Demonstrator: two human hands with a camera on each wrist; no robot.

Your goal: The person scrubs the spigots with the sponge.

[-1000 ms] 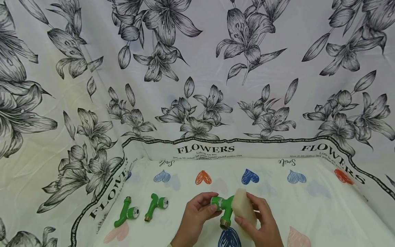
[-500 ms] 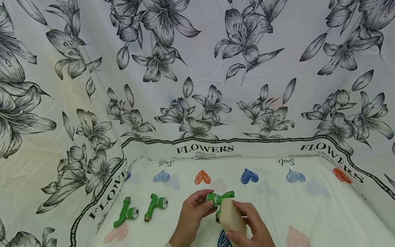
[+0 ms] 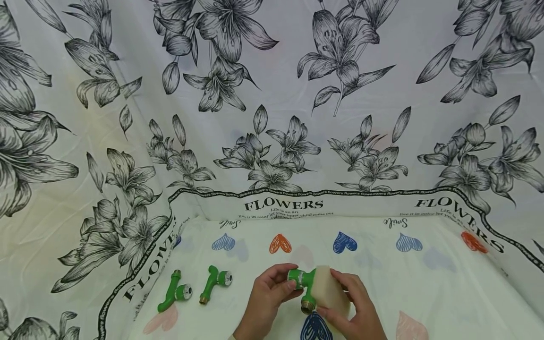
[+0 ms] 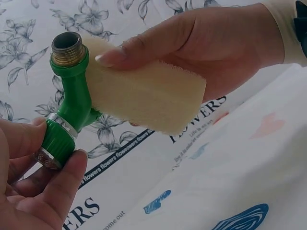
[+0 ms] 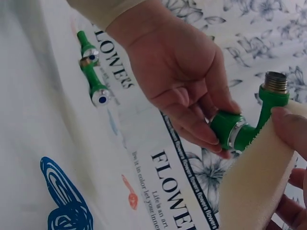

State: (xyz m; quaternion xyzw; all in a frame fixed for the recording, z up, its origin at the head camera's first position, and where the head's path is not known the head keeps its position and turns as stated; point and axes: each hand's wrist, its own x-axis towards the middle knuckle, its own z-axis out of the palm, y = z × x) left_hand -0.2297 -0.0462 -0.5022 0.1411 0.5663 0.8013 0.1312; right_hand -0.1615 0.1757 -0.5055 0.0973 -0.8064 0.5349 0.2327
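A green faucet (image 3: 309,289) with a brass threaded end is held up above the cloth. My left hand (image 3: 267,295) pinches its round green knob (image 4: 58,141) between thumb and fingers. In my right hand (image 3: 357,307) is a cream-coloured sponge (image 3: 330,290), gripped with the thumb on one side and the fingers on the other. The sponge lies against the faucet's body, hiding its spout in the head view. The left wrist view shows the threaded end (image 4: 67,48) beside the right thumb.
Two more green faucets lie on the cloth to the left, one (image 3: 174,292) farther out and another (image 3: 215,284) nearer the hands. A white cloth with printed hearts (image 3: 374,274) covers the table. Behind it hangs a flower-printed curtain (image 3: 289,94).
The sponge moved left across the front of the faucet, then back right to the faucet's side. The faucet shifted and turned slightly with it; both hands kept their hold.
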